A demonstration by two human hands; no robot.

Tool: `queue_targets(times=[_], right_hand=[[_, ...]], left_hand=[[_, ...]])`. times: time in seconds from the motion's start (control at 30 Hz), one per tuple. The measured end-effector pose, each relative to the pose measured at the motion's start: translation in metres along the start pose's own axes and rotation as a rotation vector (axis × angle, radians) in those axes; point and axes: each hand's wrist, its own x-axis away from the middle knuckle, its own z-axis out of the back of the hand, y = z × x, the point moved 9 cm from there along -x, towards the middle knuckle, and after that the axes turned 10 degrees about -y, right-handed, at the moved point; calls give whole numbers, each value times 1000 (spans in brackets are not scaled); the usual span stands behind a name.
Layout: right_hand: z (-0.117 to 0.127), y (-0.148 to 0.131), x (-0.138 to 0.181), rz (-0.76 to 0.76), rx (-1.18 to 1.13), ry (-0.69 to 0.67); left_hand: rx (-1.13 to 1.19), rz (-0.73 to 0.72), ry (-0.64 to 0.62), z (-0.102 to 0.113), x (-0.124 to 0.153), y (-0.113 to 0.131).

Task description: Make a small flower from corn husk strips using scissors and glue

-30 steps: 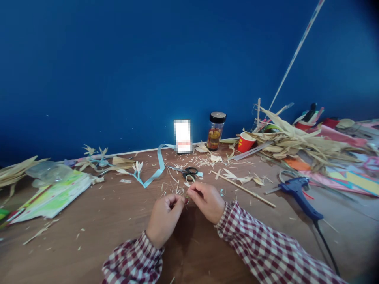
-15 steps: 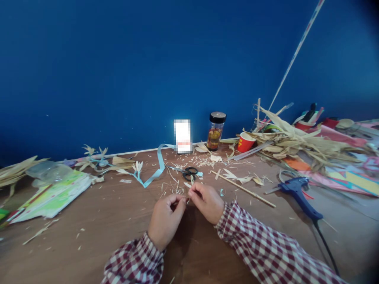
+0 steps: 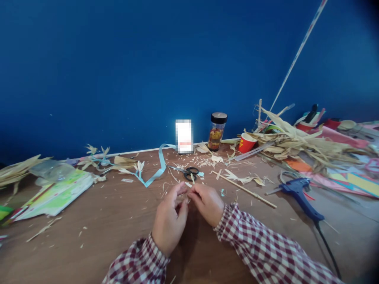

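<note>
Both hands meet over the middle of the wooden table. My right hand [image 3: 206,203] is closed in a pinch on a thin pale strip of husk [image 3: 192,179], whose end pokes up above the fingers. Beside it, my left hand [image 3: 169,221] has its index finger raised and its thumb apart, with the fingertips close to the right hand's. A tiny pale bit shows near the left thumb tip, too small to make out. Just beyond the hands lie black-handled scissors [image 3: 189,172]. Left of these runs a light blue ribbon [image 3: 160,169] with a husk flower [image 3: 139,167] at its end.
A blue glue gun [image 3: 302,195] and a thin stick [image 3: 245,189] lie to the right. Farther back stand a lidded jar [image 3: 217,132], a red paper cup [image 3: 247,142] and a heap of dry husks [image 3: 296,142]. A green-and-white booklet [image 3: 56,193] lies left. Husk scraps litter the table [image 3: 103,236].
My left hand has loosened its pinch: the index finger has lifted and parted from the thumb. My right hand stays pinched in nearly the same place. The view has shifted slightly.
</note>
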Motion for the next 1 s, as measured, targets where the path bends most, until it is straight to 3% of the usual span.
queue_targets(times=[0.23, 0.37, 0.77, 1.0], right_hand=[[-3, -1, 0, 19, 5, -42], [-4, 0, 0, 14, 9, -39], [-4, 2, -1, 43, -203, -91], [-7, 5, -1, 39, -117, -64]], left_hand=[[47, 80, -129, -10, -8, -26], [13, 116, -190, -14, -8, -29], [84, 182, -144, -7, -10, -33], [102, 207, -136, -4, -11, -32]])
